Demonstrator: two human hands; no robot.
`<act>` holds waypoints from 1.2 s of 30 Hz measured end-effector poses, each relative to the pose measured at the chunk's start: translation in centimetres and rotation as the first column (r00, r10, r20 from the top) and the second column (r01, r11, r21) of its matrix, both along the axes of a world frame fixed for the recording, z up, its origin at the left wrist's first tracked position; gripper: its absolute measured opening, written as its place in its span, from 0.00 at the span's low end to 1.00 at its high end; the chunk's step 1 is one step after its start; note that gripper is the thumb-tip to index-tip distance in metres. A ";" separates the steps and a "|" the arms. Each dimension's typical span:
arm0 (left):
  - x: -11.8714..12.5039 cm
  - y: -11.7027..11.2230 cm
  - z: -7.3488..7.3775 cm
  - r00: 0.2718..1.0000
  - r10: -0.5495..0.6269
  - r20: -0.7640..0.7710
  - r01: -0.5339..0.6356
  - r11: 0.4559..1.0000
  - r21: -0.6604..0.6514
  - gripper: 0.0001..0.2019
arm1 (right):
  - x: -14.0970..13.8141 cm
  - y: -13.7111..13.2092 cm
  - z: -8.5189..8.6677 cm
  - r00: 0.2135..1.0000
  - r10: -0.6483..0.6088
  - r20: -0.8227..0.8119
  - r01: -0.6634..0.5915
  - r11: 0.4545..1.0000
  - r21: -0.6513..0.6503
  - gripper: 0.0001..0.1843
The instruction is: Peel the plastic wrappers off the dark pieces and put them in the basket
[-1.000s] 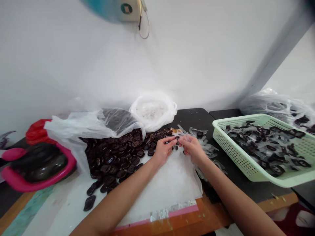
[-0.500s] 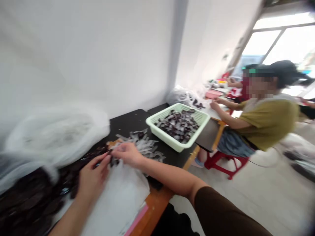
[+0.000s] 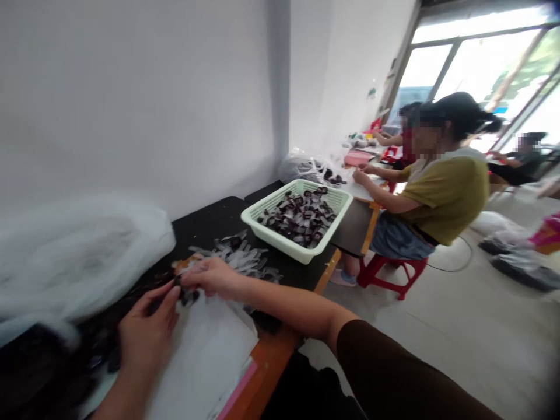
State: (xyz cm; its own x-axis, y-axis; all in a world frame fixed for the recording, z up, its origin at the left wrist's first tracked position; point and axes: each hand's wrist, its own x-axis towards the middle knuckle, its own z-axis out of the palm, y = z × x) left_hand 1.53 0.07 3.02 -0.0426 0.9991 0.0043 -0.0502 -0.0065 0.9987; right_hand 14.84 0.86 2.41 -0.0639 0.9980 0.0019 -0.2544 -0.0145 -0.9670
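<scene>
My left hand point(image 3: 146, 335) and my right hand point(image 3: 210, 277) meet above a white sheet point(image 3: 205, 361), both pinching a small dark glossy piece point(image 3: 188, 297) with clear plastic attached. The view is blurred, so its exact shape is hard to tell. Beside my left hand lies a heap of dark flat buttons point(image 3: 52, 373), mostly in shadow. Strips of clear plastic point(image 3: 236, 259) lie on the black table point(image 3: 205, 230) just past my right hand.
A pale green basket point(image 3: 297, 219) of dark pieces stands on the black table. A white plastic bag point(image 3: 79, 256) bulges at the left against the wall. A seated co-worker point(image 3: 441, 198) in an olive shirt works at the far table on a red stool point(image 3: 394, 274).
My view has swung right since the oldest frame, bringing the co-worker and windows in. My hands stay together on the dark piece, now shifted left in view.
</scene>
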 end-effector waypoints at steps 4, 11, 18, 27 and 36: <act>-0.7 0.1 -1.6 0.994 -0.064 0.084 0.059 0.997 0.058 0.23 | -0.6 -1.3 0.4 0.999 -0.005 0.033 0.003 0.998 0.063 0.12; -1.1 -0.1 -2.1 0.978 -0.146 0.147 0.140 0.989 0.053 0.19 | -0.9 -1.8 -0.2 0.992 0.067 -0.110 -0.074 0.996 -0.052 0.13; -1.3 -0.2 -2.2 0.959 -0.207 0.192 0.201 0.978 0.053 0.19 | -1.0 -2.0 -0.2 0.986 0.078 -0.151 -0.092 0.992 -0.088 0.15; -1.6 -0.3 -2.3 0.935 -0.251 0.249 0.248 0.968 0.044 0.18 | -0.8 -2.1 0.0 0.977 0.133 -0.165 -0.147 0.986 -0.076 0.16; -1.6 -0.3 -2.1 0.947 -0.226 0.227 0.214 0.974 0.075 0.15 | -1.0 -2.2 -0.2 0.984 0.114 -0.137 -0.128 0.987 -0.097 0.17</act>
